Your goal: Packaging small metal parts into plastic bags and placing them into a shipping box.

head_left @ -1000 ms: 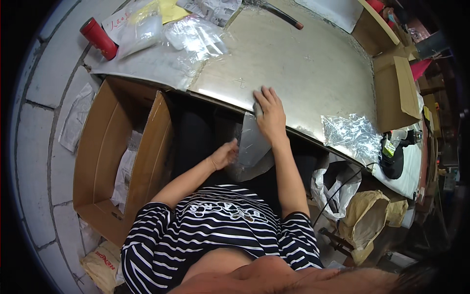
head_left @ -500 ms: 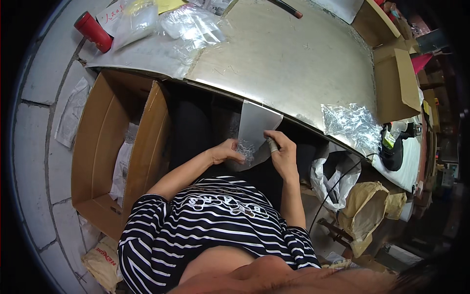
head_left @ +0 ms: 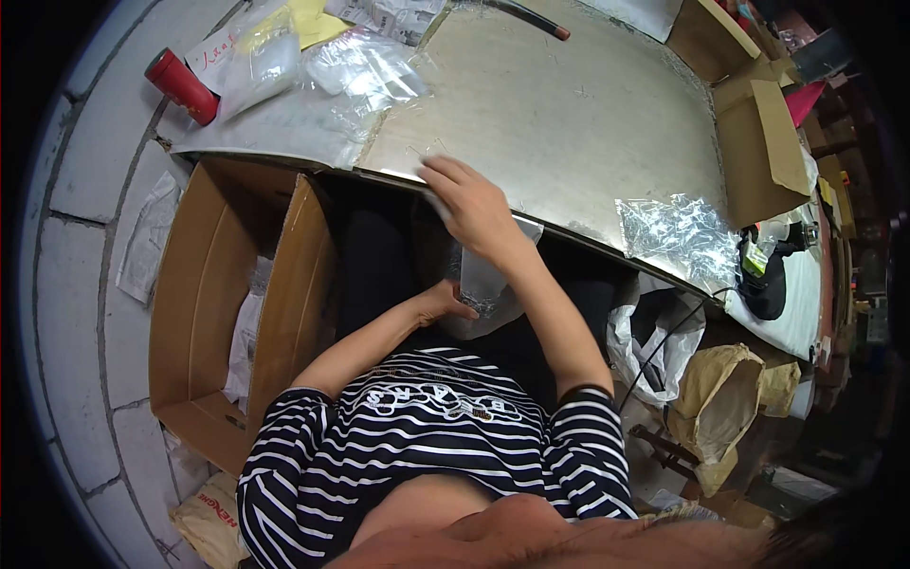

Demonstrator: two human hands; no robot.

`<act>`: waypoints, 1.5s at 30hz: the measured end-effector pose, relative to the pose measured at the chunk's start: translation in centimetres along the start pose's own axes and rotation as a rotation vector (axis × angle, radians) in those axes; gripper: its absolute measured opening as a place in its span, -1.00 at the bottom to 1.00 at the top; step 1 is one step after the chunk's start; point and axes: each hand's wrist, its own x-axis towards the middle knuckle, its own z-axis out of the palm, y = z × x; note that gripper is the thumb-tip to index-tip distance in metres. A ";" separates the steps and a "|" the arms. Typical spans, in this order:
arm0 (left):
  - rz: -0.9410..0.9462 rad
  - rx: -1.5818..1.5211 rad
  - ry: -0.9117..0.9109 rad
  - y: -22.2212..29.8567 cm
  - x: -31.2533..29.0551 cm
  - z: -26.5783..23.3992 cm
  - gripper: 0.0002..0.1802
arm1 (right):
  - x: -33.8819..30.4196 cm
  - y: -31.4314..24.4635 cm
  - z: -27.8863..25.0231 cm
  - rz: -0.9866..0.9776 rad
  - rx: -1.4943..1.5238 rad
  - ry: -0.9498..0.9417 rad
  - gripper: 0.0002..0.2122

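Flat translucent plastic sheet [head_left: 489, 284] below front edge of grey metal worktop [head_left: 569, 123], left hand [head_left: 443, 302] pinching its left side. Right hand [head_left: 471, 209] at worktop edge, can't tell grip.

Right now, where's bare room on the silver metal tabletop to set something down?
Tabletop middle, mostly: between black rod with reddish tip (far), brown cardboard flap (right) and crinkled clear plastic sheet (near right). Crowded: left end, with red cylindrical cup and clear plastic bags; near edge, at the right hand.
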 end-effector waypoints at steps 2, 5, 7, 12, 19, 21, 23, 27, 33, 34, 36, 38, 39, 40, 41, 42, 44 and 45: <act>-0.100 0.046 0.031 -1.7 0.9 -1.2 -0.42 | 2.4 3.1 2.1 -0.075 -0.174 -0.095 -0.68; -0.014 0.127 0.030 -4.0 1.4 -2.3 -0.40 | 2.9 3.6 1.2 0.006 -0.321 -0.478 -0.57; 0.017 0.090 0.037 -4.1 1.0 -2.5 -0.43 | -0.4 5.3 0.5 0.070 -0.231 -0.300 -0.67; 0.019 -0.113 -0.178 -3.3 0.9 -2.5 -0.39 | -9.0 -0.2 -3.6 0.254 -0.080 -0.234 -0.60; 0.040 -0.096 -0.202 -4.8 1.8 -3.7 -0.38 | -14.4 -1.8 -1.9 0.616 0.286 0.013 -0.67; 0.034 -0.154 -0.182 -4.8 1.4 -3.3 -0.40 | -16.3 -1.1 0.2 0.581 0.264 -0.262 -0.68; -0.037 -0.098 -0.150 -4.9 0.9 -3.3 -0.43 | -15.4 -2.2 0.2 0.534 0.190 -0.629 -0.66; -0.207 -0.003 -0.012 -3.4 -0.6 -1.5 -0.60 | -13.9 -2.6 -0.5 0.630 0.224 -0.470 -0.72; 0.014 -0.088 -0.199 3.0 -4.2 1.9 -0.50 | -13.8 -2.2 -3.7 0.647 0.368 -0.080 -0.81; 0.081 -0.010 -0.117 2.6 -3.6 1.0 -0.46 | -13.8 -1.4 -3.8 0.710 0.444 -0.056 -0.81; 0.039 -0.015 -0.041 3.7 -3.2 0.4 -0.41 | -13.5 0.0 -4.0 0.796 0.516 -0.090 -0.80; 0.001 -0.073 -0.054 5.2 -3.3 0.7 -0.40 | -13.3 -0.1 -3.8 0.770 0.586 -0.082 -0.78; 0.020 -0.071 -0.052 6.1 -3.2 1.1 -0.39 | -13.2 -0.2 -3.6 0.741 0.655 -0.087 -0.75; 0.036 -0.072 -0.047 6.5 -3.3 1.5 -0.38 | -12.6 -0.5 -3.2 0.706 0.761 -0.029 -0.75; 0.029 -0.063 -0.057 6.8 -3.2 1.7 -0.38 | -12.3 -0.3 -3.1 0.710 0.758 -0.013 -0.75; 0.060 -0.063 -0.055 7.1 -2.8 2.0 -0.38 | -12.0 0.2 -3.0 0.756 0.651 -0.124 -0.78; 0.093 -0.047 -0.071 7.2 -1.8 2.1 -0.39 | -12.0 0.8 -2.1 0.808 0.646 -0.160 -0.87; 0.184 -0.045 -0.061 6.3 -1.0 1.7 -0.37 | -12.1 1.0 -1.9 0.811 0.633 -0.134 -0.87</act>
